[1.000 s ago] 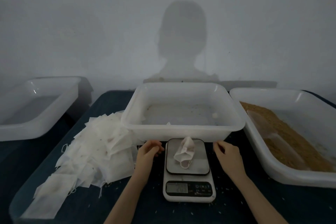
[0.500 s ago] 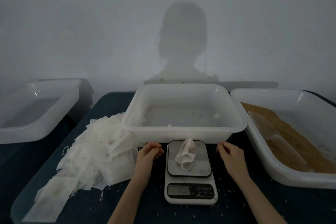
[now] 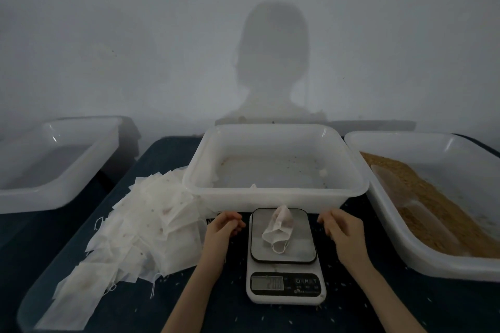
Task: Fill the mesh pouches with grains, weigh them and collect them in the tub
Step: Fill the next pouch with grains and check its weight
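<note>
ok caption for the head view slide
Filled pouch on the scale, left hand and right hand either side.

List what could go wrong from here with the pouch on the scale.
1. The pouch lies on the scale with its mouth loosely gathered and drawstring slack; lifting it carelessly could spill grains.
2. The left hand and right hand flank the platform closely; a brush against it might disturb the reading.
3. The middle tub sits right behind the scale; nudging it could touch the platform.
</note>
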